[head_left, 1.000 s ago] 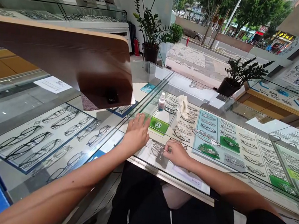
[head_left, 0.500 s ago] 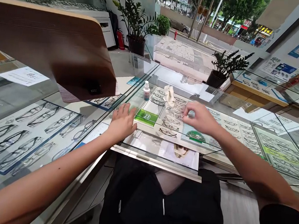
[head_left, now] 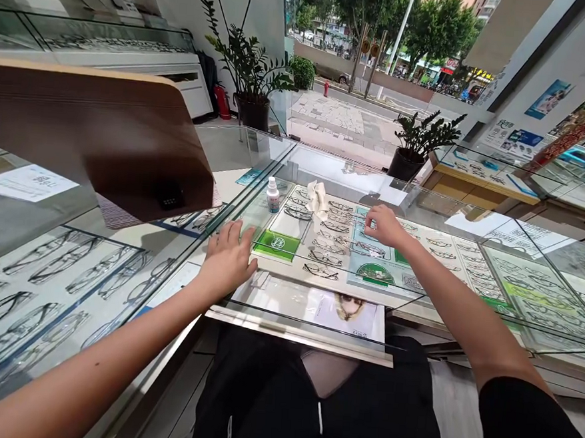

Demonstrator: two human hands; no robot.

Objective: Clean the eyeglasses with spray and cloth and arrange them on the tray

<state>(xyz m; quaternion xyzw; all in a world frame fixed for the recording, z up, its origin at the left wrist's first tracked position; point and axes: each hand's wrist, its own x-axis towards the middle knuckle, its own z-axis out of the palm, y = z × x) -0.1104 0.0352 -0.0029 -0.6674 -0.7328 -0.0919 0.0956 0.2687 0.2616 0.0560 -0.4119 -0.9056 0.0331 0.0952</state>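
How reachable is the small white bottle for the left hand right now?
Probably yes. The left hand looks empty, palm down with fingers spread, and the white bottle stands upright just beyond its fingertips. Nothing visible stands between them; the pale cloth is off to the bottle's right.

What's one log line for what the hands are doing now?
left hand: palm down on glass counter | right hand: fingers curled near eyeglasses, grip unclear | nearby: white bottle, crumpled cloth
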